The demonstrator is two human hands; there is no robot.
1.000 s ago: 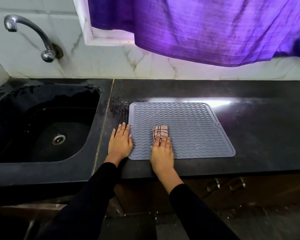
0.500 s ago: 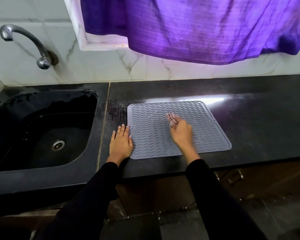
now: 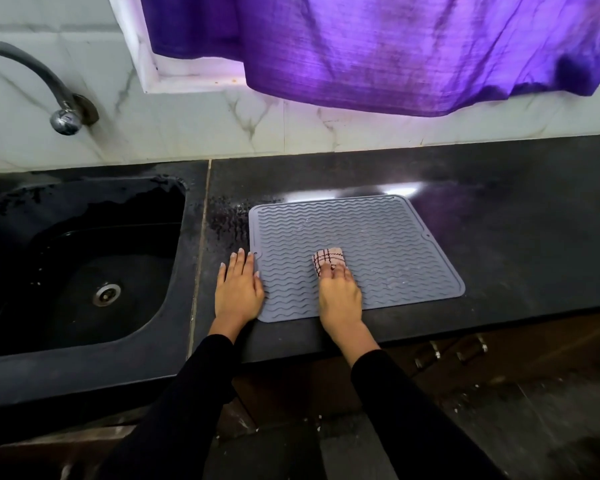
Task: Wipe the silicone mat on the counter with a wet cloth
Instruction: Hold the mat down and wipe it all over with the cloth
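Left hand (image 3: 238,291) lies flat, fingers spread, holding nothing, pinning the left edge of the silicone mat (image 3: 378,233) to the desk (image 3: 516,220), right of the sink (image 3: 84,258). Right hand (image 3: 340,297) presses the folded checked cloth (image 3: 328,258) under its fingers mid-mat, pulled back toward the near edge since half a second ago. One stroke completed; pale streaks right of the cloth suggest more passes needed.
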